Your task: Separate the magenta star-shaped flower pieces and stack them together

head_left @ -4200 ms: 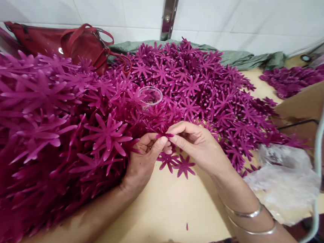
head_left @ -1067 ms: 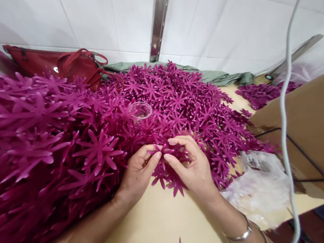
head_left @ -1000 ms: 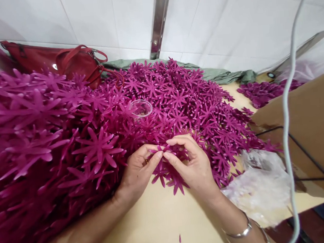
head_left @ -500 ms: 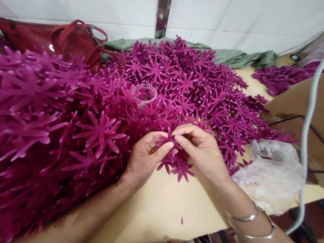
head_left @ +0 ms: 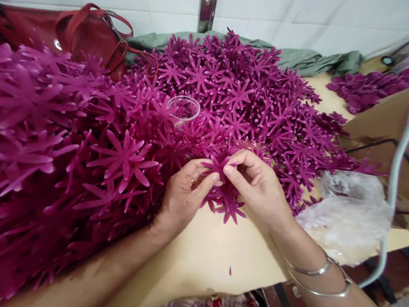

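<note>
My left hand (head_left: pixel 183 198) and my right hand (head_left: pixel 261 187) meet at the middle of the table, fingertips pinched together on one magenta plastic flower (head_left: pixel 219 164). Two more loose flowers (head_left: pixel 229 208) lie on the tabletop just under my fingers. A big heap of the same magenta flowers (head_left: pixel 235 93) spreads behind my hands. A taller mound of assembled flowers (head_left: pixel 47 153) fills the left side. A small clear plastic cup (head_left: pixel 184 108) sits in the heap beyond my hands.
The beige table (head_left: pixel 199 259) has a tiny magenta scrap (head_left: pixel 230 270) near its front edge. A crumpled clear plastic bag (head_left: pixel 349 212) lies at right, by a cardboard box (head_left: pixel 392 127). A red handbag (head_left: pixel 83 35) and green cloth (head_left: pixel 307 63) lie along the white tiled wall. A grey cable (head_left: pixel 396 175) hangs at right.
The view has tilted down a little. Both hands stay pinched on the flower, which has shifted slightly and now sits higher between the fingertips.
</note>
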`<state>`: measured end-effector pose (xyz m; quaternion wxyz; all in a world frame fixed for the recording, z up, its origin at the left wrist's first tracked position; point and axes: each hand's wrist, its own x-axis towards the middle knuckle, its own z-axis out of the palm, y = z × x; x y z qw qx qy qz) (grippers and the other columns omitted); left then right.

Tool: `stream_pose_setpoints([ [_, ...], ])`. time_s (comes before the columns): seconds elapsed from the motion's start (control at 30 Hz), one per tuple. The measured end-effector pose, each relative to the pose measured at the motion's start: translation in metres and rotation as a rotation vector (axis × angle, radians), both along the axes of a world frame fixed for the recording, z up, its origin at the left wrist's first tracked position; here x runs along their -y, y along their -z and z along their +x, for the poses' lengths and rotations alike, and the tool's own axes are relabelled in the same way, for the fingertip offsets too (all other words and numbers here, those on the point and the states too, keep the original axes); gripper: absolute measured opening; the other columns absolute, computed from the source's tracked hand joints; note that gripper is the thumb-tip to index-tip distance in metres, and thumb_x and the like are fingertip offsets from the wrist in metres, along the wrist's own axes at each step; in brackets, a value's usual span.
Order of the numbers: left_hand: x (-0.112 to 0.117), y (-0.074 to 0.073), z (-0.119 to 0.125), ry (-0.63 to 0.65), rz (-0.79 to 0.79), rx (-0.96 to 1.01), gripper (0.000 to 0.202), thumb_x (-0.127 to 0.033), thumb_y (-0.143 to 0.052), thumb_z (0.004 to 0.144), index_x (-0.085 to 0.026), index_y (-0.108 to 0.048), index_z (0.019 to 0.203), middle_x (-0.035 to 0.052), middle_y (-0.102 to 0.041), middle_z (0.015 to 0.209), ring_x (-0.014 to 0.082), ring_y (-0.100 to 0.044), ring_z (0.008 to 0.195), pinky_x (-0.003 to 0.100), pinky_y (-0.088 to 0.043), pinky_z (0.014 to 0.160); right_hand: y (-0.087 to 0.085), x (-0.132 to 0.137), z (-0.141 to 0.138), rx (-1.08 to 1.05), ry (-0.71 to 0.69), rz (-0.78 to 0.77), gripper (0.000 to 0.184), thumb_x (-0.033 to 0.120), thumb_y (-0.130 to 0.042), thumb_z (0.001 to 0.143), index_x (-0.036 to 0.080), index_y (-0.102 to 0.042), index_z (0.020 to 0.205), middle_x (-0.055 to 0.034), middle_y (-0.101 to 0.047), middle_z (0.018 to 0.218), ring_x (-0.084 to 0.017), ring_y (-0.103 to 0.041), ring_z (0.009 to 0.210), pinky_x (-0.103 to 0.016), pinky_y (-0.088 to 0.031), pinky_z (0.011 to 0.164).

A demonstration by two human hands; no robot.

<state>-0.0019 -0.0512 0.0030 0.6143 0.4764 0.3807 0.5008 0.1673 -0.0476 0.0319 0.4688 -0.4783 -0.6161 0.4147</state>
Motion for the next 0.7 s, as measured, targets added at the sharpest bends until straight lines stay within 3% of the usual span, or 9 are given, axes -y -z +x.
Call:
stream_pose_setpoints([
  [0.17, 0.0, -0.001, -0.002, -0.021, 0.061, -0.087, 0.02, -0.028, -0.072, 0.092, -0.018, -0.069, 0.11, 0.005, -0.077, 0.107, 0.0161, -0.072, 0.098, 0.026, -0.057, 0.089, 0.0, 0.004, -0.002, 0.104, 0.011, 0.072, 0.018, 0.033, -0.058, 0.103, 0.024, -0.053, 0.088, 0.004, -0.05, 0.079, -0.014, -0.048, 0.071, -0.03, -0.04, 0.07],
  [0.3, 0.0, -0.006, -0.003, -0.034, 0.079, -0.077, 0.031, -0.026, -0.073, 0.091, -0.021, -0.067, 0.121, 0.0046, -0.074, 0.11, 0.0138, -0.071, 0.093, 0.024, -0.057, 0.085, -0.002, 0.006, -0.003, 0.112, 0.005, 0.031, 0.025, 0.036, -0.055, 0.104, 0.024, -0.051, 0.083, 0.0042, -0.046, 0.076, -0.014, -0.044, 0.069, -0.03, -0.037, 0.066],
  [0.37, 0.0, -0.007, -0.003, -0.033, 0.096, -0.074, 0.03, -0.025, -0.073, 0.091, -0.022, -0.068, 0.121, 0.0053, -0.073, 0.115, 0.0137, -0.071, 0.092, 0.025, -0.057, 0.084, -0.002, 0.005, -0.004, 0.072, -0.001, 0.0, 0.026, 0.039, -0.058, 0.102, 0.024, -0.051, 0.082, 0.004, -0.047, 0.076, -0.014, -0.044, 0.068, -0.029, -0.037, 0.065],
  [0.53, -0.002, -0.006, -0.004, -0.103, 0.26, -0.123, 0.005, -0.024, -0.075, 0.089, -0.021, -0.076, 0.093, 0.0057, -0.073, 0.108, 0.0182, -0.069, 0.104, 0.029, -0.054, 0.096, 0.0, 0.0, -0.004, -0.102, -0.048, -0.046, 0.029, 0.043, -0.074, 0.092, 0.024, -0.057, 0.078, 0.0025, -0.054, 0.079, -0.015, -0.049, 0.073, -0.029, -0.041, 0.07],
  [0.7, -0.003, -0.004, -0.004, -0.215, 0.115, -0.034, 0.004, -0.026, -0.071, 0.092, -0.023, -0.072, 0.094, 0.0012, -0.073, 0.101, 0.0141, -0.067, 0.094, 0.025, -0.052, 0.09, 0.002, -0.005, 0.001, -0.28, 0.04, -0.06, 0.034, 0.045, -0.074, 0.093, 0.023, -0.057, 0.073, 0.0022, -0.056, 0.08, -0.014, -0.049, 0.072, -0.028, -0.042, 0.069],
])
